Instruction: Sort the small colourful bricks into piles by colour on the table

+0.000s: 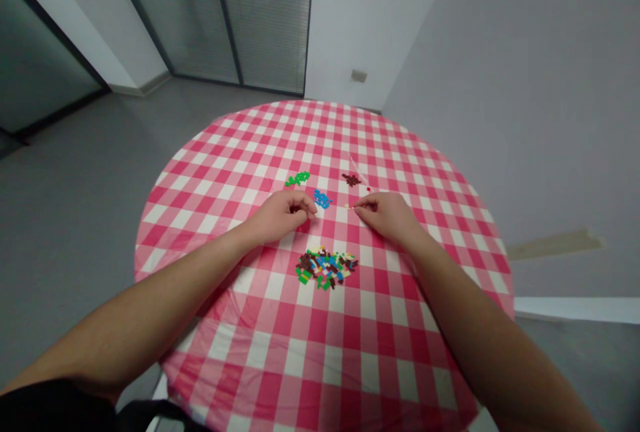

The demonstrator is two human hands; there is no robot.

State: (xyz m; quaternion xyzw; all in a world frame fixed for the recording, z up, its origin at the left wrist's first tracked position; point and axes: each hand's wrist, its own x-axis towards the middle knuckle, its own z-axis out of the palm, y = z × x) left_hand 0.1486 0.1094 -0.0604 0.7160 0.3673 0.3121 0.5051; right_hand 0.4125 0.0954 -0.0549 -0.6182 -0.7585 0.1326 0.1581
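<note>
My left hand hovers just left of a small cluster of blue toy bricks. Its fingers are loosely curled, with a gap between them and the thumb, and no piece shows in them. Thumb and fingertips of my right hand are pinched together beside a few pale yellow bricks. Whatever lies in that pinch is too small to make out. Nearer to me, between my forearms, sits a mixed pile of tiny bricks in brown, green, blue, white and yellow.
Green bricks form a group beyond my left hand. A dark brown group lies beyond my right hand, with a single red brick near it. A red-and-white checked cloth covers the round table. Walls and glass partitions stand behind.
</note>
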